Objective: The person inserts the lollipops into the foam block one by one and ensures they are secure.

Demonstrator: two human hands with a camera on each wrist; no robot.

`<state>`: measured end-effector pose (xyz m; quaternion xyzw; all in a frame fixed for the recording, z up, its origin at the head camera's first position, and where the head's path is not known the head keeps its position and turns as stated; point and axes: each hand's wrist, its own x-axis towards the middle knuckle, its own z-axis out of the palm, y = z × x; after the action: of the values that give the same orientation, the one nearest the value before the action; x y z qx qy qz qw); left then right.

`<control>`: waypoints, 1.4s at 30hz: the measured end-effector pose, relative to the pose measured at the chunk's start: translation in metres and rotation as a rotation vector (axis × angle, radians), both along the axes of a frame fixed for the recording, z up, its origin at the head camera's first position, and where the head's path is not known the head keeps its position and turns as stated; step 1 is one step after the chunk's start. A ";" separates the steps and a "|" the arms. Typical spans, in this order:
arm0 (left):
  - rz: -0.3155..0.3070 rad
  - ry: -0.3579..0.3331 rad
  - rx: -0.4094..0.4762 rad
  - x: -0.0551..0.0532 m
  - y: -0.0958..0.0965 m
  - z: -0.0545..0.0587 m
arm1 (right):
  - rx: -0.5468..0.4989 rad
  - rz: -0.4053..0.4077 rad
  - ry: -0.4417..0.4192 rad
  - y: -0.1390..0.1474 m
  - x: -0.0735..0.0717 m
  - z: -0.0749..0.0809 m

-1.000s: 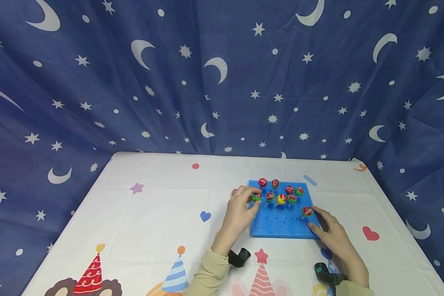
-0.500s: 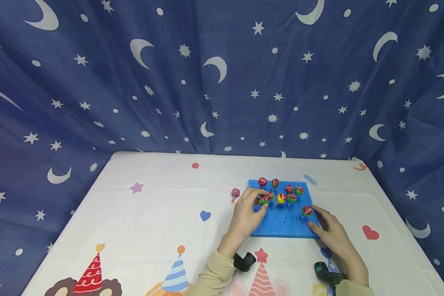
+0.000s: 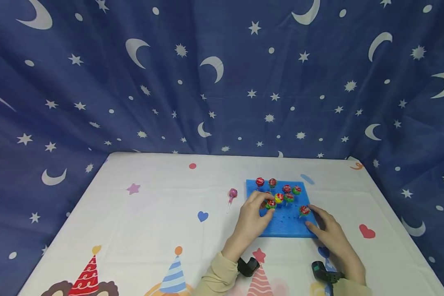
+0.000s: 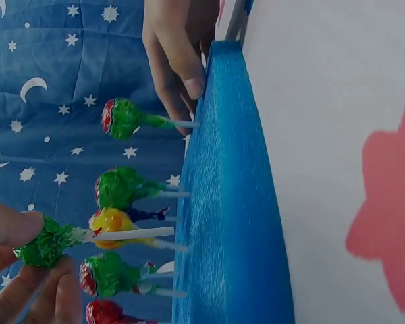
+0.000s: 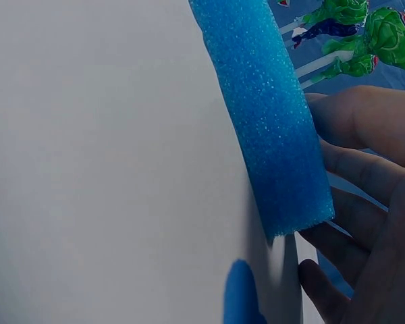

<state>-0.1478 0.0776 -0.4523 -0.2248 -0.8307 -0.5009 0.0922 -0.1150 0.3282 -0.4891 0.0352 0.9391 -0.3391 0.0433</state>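
My left hand [image 3: 253,218] pinches a green-and-red wrapped lollipop [image 4: 44,246] by its head, over the left part of a blue foam block [image 3: 288,228]. In the left wrist view its white stick points toward the block's top, but whether the tip touches is unclear. My right hand [image 3: 333,232] rests at the block's right edge, thumb and fingers touching the foam. Close to that hand stands a single red-and-green lollipop [image 3: 304,210]. Several others, among them a yellow one [image 3: 279,198], stand in the block's back half; my left hand partly hides some.
A pink lollipop [image 3: 232,194] lies on the white patterned tablecloth [image 3: 163,205], left of the block. Small holes dot the foam's front half. A dark blue curtain [image 3: 240,82] with moons and stars hangs behind the table.
My left hand has moved right over the block with the green lollipop, uncovering the pink one on the cloth. The right hand stays at the block's edge.
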 end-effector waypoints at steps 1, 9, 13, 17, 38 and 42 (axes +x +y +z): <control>-0.002 0.004 -0.002 0.000 0.001 0.000 | -0.005 0.001 0.000 0.000 0.000 0.000; -0.048 0.044 -0.016 -0.001 0.013 0.000 | -0.004 -0.015 -0.016 -0.003 -0.001 0.001; -0.049 0.076 -0.024 -0.003 0.019 -0.001 | 0.004 -0.029 -0.035 -0.003 -0.001 0.001; -0.049 0.078 -0.023 -0.004 0.023 -0.002 | 0.007 -0.039 -0.049 -0.003 -0.002 0.000; -0.044 0.089 -0.087 -0.006 0.032 -0.009 | 0.011 -0.029 -0.026 -0.001 -0.002 -0.001; -0.047 0.086 -0.081 -0.006 0.033 -0.010 | 0.009 -0.027 -0.026 -0.001 -0.002 -0.001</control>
<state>-0.1540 0.1109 -0.4620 -0.2691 -0.8401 -0.4588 0.1066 -0.1168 0.3272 -0.4900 0.0524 0.9394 -0.3348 0.0510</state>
